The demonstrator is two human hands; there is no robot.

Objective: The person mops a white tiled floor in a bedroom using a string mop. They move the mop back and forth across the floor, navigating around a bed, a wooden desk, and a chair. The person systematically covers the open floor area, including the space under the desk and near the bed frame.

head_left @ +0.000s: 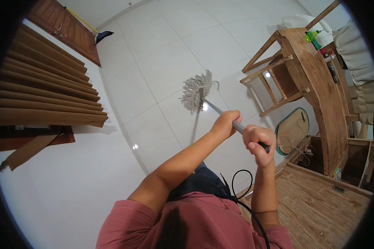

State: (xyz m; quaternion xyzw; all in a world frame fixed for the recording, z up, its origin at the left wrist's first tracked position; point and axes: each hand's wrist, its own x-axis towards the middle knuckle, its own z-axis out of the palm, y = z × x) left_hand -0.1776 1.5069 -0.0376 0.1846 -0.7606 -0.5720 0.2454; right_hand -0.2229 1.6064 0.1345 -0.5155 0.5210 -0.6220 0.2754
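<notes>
A string mop with a grey handle and a spread head of pale grey strands (196,93) rests on the white tiled floor ahead of me. My left hand (227,124) is wrapped round the handle lower down. Near the handle's dark top end, my right hand (259,141) grips it in a closed fist. The handle slants from my hands forward and left down to the mop head.
On the right stand a wooden desk (316,83) with bottles on it and a wooden chair (274,81). A flat green-rimmed board (293,129) leans nearby. A brown pleated curtain (50,87) hangs left; a yellow-handled broom (83,20) stands beside the wooden door (64,29).
</notes>
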